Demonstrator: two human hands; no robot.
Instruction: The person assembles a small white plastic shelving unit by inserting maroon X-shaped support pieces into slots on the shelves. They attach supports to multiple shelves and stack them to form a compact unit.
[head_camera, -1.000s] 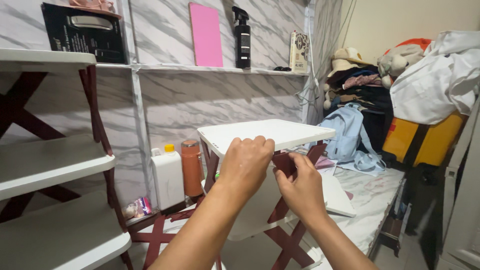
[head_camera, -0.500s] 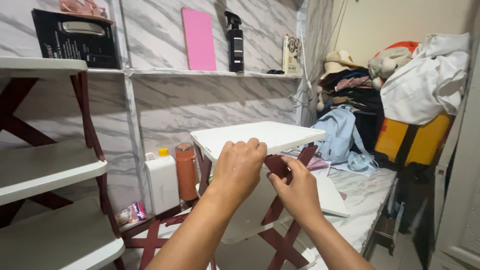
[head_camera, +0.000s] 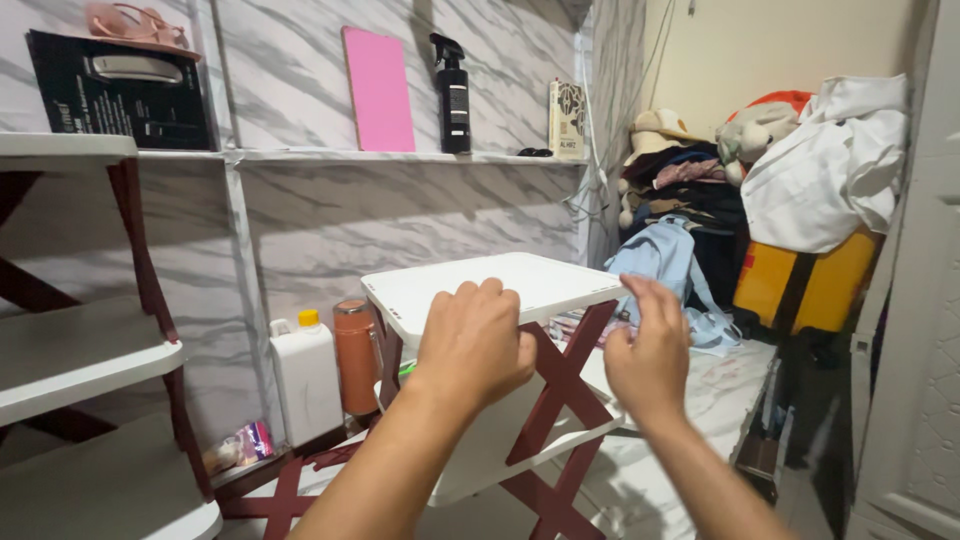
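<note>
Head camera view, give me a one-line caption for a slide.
Left hand grips the front edge of a white rack shelf on dark red crossed legs, right hand open beside it.

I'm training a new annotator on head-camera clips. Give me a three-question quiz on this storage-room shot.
1. True or false: the left hand rests on the front edge of the white rack top.
2. Which stands nearest the white jug? A) spray bottle B) brown flask C) yellow case
3. Fill in: the rack's crossed legs are dark ____.

Key:
1. True. The left hand's fingers curl over the edge; the right hand is open beside it, fingers up.
2. B, the brown flask. The spray bottle is up on the wall shelf; the yellow case is far right.
3. red
</note>
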